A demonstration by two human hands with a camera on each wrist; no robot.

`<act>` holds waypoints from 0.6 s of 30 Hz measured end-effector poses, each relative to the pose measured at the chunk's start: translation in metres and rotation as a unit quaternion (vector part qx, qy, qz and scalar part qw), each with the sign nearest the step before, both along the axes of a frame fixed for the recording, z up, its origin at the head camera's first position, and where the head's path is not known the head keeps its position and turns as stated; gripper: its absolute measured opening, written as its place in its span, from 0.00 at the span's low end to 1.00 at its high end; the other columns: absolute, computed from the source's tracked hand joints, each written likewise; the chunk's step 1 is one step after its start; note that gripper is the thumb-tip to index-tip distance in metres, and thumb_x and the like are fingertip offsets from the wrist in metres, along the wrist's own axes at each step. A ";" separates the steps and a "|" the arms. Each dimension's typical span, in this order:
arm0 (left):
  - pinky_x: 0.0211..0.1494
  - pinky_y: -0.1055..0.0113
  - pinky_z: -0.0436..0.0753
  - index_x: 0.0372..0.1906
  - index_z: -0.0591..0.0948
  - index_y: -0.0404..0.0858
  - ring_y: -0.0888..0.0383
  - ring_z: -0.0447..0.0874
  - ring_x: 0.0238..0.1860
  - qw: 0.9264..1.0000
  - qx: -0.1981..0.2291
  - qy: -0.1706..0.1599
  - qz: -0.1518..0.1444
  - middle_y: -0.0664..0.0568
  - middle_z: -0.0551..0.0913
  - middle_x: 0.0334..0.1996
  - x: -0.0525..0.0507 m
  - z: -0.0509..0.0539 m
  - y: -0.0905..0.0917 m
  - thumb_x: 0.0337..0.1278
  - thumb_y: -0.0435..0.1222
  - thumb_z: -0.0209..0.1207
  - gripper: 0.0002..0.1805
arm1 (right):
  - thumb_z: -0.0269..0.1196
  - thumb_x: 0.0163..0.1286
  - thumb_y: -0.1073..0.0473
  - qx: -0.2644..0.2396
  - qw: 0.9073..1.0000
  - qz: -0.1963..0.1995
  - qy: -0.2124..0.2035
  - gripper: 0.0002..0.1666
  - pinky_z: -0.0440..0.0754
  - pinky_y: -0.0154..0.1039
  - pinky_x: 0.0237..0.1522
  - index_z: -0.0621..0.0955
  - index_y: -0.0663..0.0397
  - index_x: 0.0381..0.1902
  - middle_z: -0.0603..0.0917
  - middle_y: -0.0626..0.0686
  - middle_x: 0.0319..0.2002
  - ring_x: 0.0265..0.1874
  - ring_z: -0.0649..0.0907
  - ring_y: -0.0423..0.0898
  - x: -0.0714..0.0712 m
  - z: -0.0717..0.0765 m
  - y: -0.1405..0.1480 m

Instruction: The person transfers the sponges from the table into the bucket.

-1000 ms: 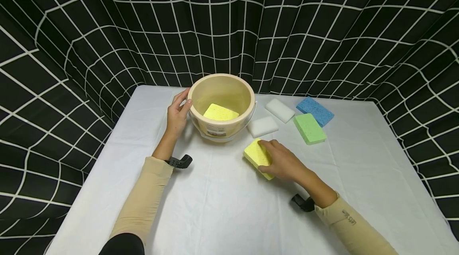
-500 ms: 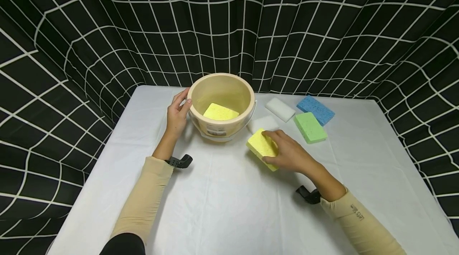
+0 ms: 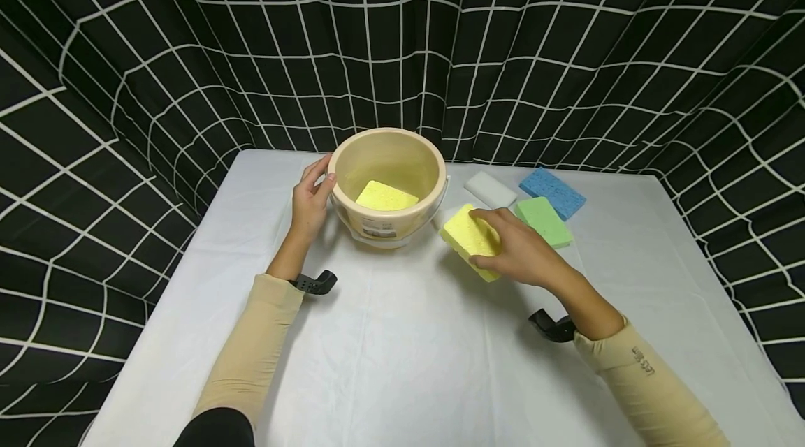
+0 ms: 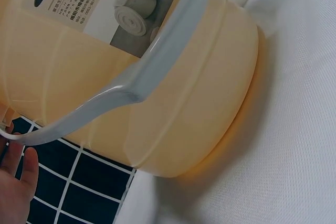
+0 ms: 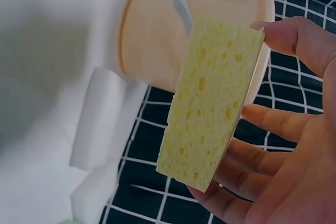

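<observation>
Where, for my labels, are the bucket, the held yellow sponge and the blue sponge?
Bucket point(image 3: 390, 160), head view, on its inner back wall.
Held yellow sponge point(image 5: 207, 106), right wrist view, on its pitted face.
Blue sponge point(image 3: 555, 192), head view, on its top face.

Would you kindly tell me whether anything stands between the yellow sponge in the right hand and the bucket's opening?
Nothing separate visibly does: only the rim of the beige plastic bucket lies between its opening and the yellow sponge in the right hand. The white handle hangs down outside, not across the top.
</observation>
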State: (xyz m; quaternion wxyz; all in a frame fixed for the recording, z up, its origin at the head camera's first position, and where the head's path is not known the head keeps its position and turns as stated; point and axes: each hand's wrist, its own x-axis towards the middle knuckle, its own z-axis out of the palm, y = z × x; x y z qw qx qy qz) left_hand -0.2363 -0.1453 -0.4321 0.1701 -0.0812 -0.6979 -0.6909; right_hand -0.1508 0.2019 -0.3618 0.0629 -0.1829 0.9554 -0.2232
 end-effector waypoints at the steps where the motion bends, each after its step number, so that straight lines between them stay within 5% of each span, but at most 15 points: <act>1: 0.60 0.80 0.76 0.67 0.70 0.28 0.54 0.68 0.66 1.000 0.000 0.000 0.000 0.37 0.70 0.66 0.000 0.000 0.000 0.68 0.29 0.51 0.23 | 0.70 0.57 0.49 0.000 1.000 0.001 -0.001 0.43 0.78 0.57 0.49 0.68 0.51 0.69 0.75 0.63 0.58 0.50 0.77 0.56 -0.001 0.002 0.000; 8: 0.58 0.83 0.75 0.67 0.68 0.26 0.49 0.67 0.67 1.000 0.003 -0.008 -0.005 0.35 0.68 0.67 0.002 0.004 0.000 0.68 0.26 0.50 0.24 | 0.70 0.56 0.49 0.005 1.000 -0.004 0.003 0.44 0.80 0.54 0.46 0.68 0.49 0.69 0.75 0.62 0.58 0.48 0.77 0.56 -0.012 0.017 0.002; 18: 0.56 0.83 0.75 0.65 0.67 0.21 0.45 0.66 0.68 1.000 -0.002 -0.013 -0.007 0.31 0.67 0.66 0.018 0.028 0.006 0.67 0.25 0.49 0.23 | 0.69 0.58 0.48 0.005 1.000 -0.003 0.005 0.43 0.80 0.56 0.46 0.67 0.48 0.70 0.73 0.62 0.61 0.50 0.75 0.57 -0.024 0.041 0.002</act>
